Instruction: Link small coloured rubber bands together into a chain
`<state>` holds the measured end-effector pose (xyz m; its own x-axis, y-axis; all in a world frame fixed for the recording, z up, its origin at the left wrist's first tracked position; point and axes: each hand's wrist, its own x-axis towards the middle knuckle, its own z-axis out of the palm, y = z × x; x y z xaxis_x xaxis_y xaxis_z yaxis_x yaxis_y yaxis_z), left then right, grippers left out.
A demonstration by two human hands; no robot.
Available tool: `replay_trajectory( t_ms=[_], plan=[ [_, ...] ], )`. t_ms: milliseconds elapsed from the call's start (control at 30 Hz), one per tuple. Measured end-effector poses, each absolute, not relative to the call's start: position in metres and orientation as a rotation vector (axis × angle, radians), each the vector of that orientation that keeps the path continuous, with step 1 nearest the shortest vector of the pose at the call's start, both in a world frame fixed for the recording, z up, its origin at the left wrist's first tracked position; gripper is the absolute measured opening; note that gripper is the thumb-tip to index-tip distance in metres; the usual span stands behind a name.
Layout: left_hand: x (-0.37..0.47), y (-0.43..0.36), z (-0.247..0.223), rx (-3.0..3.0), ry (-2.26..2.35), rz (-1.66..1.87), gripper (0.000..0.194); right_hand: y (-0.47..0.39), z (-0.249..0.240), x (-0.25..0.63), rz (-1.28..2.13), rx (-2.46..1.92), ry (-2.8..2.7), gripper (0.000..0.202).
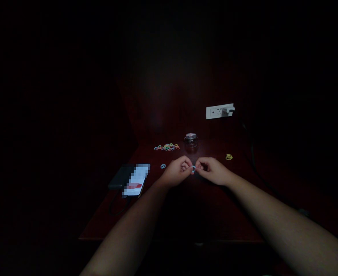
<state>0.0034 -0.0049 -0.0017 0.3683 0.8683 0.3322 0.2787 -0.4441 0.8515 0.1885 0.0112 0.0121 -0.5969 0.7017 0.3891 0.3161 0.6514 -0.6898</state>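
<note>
Above the dark red table, my left hand (180, 170) and my right hand (211, 170) are close together, fingertips pinched on a small light-blue band (193, 168) between them. A bit of orange-red shows just under the blue band. To the left of my left hand lie a few blue bands (163, 166). Several multicoloured bands (167, 147) lie in a loose pile farther back. Yellow bands (229, 157) rest to the right, beyond my right hand.
A clear lidded jar (191, 140) stands behind my hands. On the left lie a lit phone (137, 180) and a dark flat object (121, 177), with a cable near them. A wall socket (219, 111) holds a plug; a dark cable runs down the right side.
</note>
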Motion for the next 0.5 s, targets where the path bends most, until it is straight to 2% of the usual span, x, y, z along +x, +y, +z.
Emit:
replay_trajectory(
  t_ms=[500],
  plan=[
    [0.0043,-0.0052,0.0,1.919,0.998,1.067,0.015,0.0156,0.0066,0.1898,0.775,-0.805,-2.179,0.009]
  ],
)
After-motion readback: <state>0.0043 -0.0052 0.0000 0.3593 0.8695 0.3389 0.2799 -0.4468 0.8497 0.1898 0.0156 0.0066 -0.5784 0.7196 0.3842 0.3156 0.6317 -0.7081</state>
